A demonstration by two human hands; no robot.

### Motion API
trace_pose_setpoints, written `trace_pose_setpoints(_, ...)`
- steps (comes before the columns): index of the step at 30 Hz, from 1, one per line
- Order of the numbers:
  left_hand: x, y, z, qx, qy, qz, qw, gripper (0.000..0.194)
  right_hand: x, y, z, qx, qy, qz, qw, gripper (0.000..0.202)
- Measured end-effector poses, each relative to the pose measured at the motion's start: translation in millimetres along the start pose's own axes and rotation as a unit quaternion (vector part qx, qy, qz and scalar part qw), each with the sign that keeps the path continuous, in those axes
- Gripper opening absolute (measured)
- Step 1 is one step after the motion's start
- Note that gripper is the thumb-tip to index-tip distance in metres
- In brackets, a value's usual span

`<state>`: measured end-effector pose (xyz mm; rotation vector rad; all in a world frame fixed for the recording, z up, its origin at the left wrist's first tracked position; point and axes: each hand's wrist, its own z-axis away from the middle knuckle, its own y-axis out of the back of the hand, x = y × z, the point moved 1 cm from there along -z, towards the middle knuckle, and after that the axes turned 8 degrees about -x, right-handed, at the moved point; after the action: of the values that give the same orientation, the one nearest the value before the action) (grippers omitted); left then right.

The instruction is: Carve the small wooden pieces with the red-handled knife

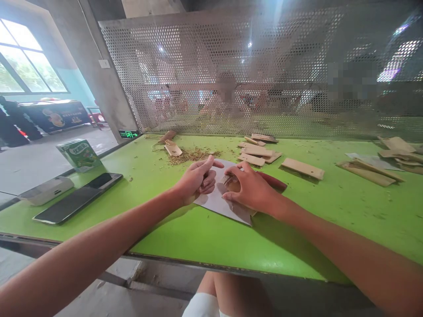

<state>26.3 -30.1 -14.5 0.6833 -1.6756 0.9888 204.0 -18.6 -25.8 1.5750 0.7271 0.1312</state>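
Observation:
My left hand (201, 178) is closed, at the left edge of a white sheet of paper (216, 198) on the green table. Its fingers curl into the palm, and anything inside is hidden. Over the sheet's right part, my right hand (253, 187) curves its thumb and fingers around a brownish rounded thing (233, 184) whose kind I cannot make out. A dark red, tapered object (272, 180) sticks out behind the right hand. Just beyond the sheet lies a heap of brown shreds (191, 156), with a pale, flat, tag-shaped piece (173, 149) next to it.
Flat tan pieces (257, 152) lie beyond my right hand, one more piece (302, 168) nearer, and a stack (396, 152) far right. At left are a phone (79, 198), a white box (46, 190) and a green carton (79, 155). A perforated metal screen (198, 57) borders the table's back.

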Motion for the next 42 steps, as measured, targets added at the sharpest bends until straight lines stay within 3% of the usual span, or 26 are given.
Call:
trace_pose_setpoints(6,1.8,1.2,-0.3,-0.058,0.03,0.034,0.997,0.051,2.4,13.3,-4.0,0.046,-0.017,-0.044,0.998,0.035)
trace_pose_setpoints(11,0.4,5.9,-1.4,-0.107,0.033,0.05,0.992,0.061,4.1,26.1,-4.4,0.126,-0.008,-0.186,0.975,0.021)
trace_pose_setpoints(16,1.0,6.8,-2.9,-0.117,0.035,0.042,0.992,0.063,2.7,25.0,-4.7,0.07,-0.074,-0.367,0.925,0.03)
trace_pose_setpoints(18,1.6,7.7,-2.8,-0.109,0.029,0.01,0.994,0.062,2.5,25.0,-4.2,0.062,-0.098,-0.363,0.925,0.031)
trace_pose_setpoints(20,1.2,10.8,-2.8,-0.092,0.018,-0.091,0.991,0.057,5.0,25.3,-4.3,0.076,-0.119,-0.321,0.937,0.03)
trace_pose_setpoints(22,-0.7,16.0,-3.7,-0.087,0.012,-0.274,0.958,0.045,9.5,24.8,-5.6,0.096,-0.127,-0.286,0.945,0.029)
trace_pose_setpoints(24,-3.6,22.2,-5.7,-0.096,0.005,-0.457,0.884,0.031,13.8,23.2,-7.9,0.097,-0.123,-0.298,0.942,0.026)
trace_pose_setpoints(26,-5.8,29.1,-8.4,-0.086,-0.016,-0.548,0.832,0.023,15.7,21.6,-10.0,0.083,-0.123,-0.34,0.929,0.022)
trace_pose_setpoints(28,-6.9,36.0,-11.4,-0.075,-0.03,-0.584,0.808,0.025,14.2,20.6,-11.2,0.058,-0.134,-0.393,0.908,0.016)
trace_pose_setpoints(31,-5.5,44.9,-15.1,0.004,-0.049,-0.601,0.798,0.023,9.4,19.0,-11.2,0.011,-0.146,-0.471,0.87,0.006)
trace_pose_setpoints(34,-1.6,46.6,-16.5,0.095,-0.071,-0.571,0.812,0.015,9.2,17.2,-10.6,-0.017,-0.15,-0.449,0.881,0.005)
trace_pose_setpoints(36,1.0,41.6,-16.0,0.103,-0.056,-0.496,0.861,0.01,12.0,16.4,-10.2,-0.048,-0.14,-0.379,0.913,0.011)
trace_pose_setpoints(39,4.1,27.2,-12.7,0.029,-0.015,-0.27,0.962,0.027,16.2,18.2,-8.8,-0.114,-0.116,-0.298,0.941,0.021)
trace_pose_setpoints(42,6.3,13.7,-8.0,-0.042,0.019,-0.119,0.992,0.036,16.6,24.6,-6.7,-0.135,-0.096,-0.222,0.961,0.021)
